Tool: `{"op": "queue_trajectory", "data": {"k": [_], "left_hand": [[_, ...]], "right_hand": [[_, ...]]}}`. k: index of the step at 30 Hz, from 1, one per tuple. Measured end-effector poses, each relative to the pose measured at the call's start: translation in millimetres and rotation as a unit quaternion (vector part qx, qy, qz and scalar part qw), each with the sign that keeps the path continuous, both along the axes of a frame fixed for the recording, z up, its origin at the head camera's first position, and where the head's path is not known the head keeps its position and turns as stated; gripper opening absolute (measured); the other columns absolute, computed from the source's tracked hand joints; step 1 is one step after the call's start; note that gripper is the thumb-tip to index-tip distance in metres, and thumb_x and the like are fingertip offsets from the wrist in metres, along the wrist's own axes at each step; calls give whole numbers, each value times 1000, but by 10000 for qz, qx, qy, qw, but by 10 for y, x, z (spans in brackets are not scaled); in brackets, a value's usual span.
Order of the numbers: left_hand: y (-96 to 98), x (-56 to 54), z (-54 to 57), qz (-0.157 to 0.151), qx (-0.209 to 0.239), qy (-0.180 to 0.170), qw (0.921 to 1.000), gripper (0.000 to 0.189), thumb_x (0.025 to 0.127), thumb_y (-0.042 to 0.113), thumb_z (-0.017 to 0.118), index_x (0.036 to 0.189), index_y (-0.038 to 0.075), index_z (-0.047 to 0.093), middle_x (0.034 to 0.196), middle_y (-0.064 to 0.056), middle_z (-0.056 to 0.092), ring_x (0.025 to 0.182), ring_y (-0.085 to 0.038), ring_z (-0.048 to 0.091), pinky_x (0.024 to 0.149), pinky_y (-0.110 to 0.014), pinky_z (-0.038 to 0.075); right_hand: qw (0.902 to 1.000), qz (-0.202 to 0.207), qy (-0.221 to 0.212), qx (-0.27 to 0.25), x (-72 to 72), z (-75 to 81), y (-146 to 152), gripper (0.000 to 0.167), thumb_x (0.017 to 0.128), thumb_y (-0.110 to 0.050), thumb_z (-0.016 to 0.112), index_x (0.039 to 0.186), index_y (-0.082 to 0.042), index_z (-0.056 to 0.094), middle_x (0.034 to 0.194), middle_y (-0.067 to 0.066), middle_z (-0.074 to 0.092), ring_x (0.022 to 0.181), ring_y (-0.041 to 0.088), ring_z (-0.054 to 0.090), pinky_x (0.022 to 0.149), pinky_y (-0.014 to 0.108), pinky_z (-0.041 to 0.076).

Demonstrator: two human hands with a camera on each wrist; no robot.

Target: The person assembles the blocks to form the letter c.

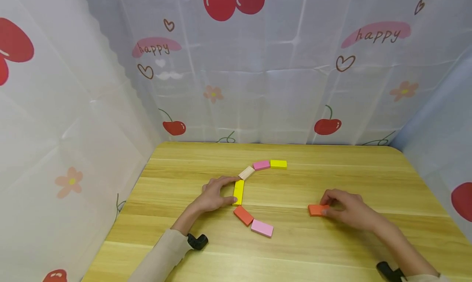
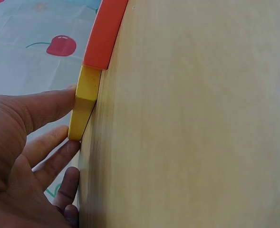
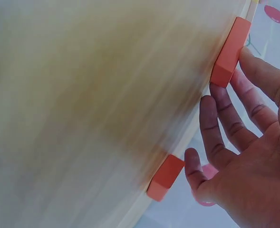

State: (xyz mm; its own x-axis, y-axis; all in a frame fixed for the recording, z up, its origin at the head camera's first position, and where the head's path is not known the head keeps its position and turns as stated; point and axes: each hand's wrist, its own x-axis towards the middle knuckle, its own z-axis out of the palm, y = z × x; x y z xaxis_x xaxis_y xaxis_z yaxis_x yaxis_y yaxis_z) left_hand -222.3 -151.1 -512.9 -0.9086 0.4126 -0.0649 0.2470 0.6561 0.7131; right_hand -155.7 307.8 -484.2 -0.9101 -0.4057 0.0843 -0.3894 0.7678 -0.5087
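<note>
My left hand (image 1: 212, 195) spans a yellow block (image 1: 239, 192) lying flat on the table, its thumb at the near end and forefinger at the far end. This block is part of a curved row. Beyond it come a bare-wood block (image 1: 246, 173), a dark pink block (image 1: 261, 165) and another yellow block (image 1: 278, 164). Toward the near side follow a red-orange block (image 1: 243, 215) and a light pink block (image 1: 262, 228). Off to the right, my right hand (image 1: 348, 208) pinches an orange block (image 1: 316, 210) between thumb and fingers, low at the tabletop.
A second orange block (image 3: 166, 176) lies by the little finger in the right wrist view; the right hand hides it from the head view. The wood-grain table (image 1: 177, 159) meets a cherry-printed curtain (image 1: 258, 102) at its back and sides.
</note>
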Motion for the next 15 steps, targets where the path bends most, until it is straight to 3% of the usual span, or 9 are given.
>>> {"op": "queue_trajectory", "data": {"k": [9,15], "left_hand": [[2,-7,6,-38,19,4,10000,65,95,31,82,155,39,57,163,4,56,146,-36,41,110,-61,21],[8,2,-6,14,31,10,10000,65,95,30,83,154,40,58,163,6,56,147,-36,41,111,-61,21]], "right_hand": [[9978,573,-15,-317,26,-31,-81,14,97,-28,82,102,-27,69,100,-15,70,95,1,68,82,27,57],[9976,640,-181,-190,49,-16,-182,14,98,-36,80,101,-31,68,99,-18,68,95,1,66,83,27,56]]}}
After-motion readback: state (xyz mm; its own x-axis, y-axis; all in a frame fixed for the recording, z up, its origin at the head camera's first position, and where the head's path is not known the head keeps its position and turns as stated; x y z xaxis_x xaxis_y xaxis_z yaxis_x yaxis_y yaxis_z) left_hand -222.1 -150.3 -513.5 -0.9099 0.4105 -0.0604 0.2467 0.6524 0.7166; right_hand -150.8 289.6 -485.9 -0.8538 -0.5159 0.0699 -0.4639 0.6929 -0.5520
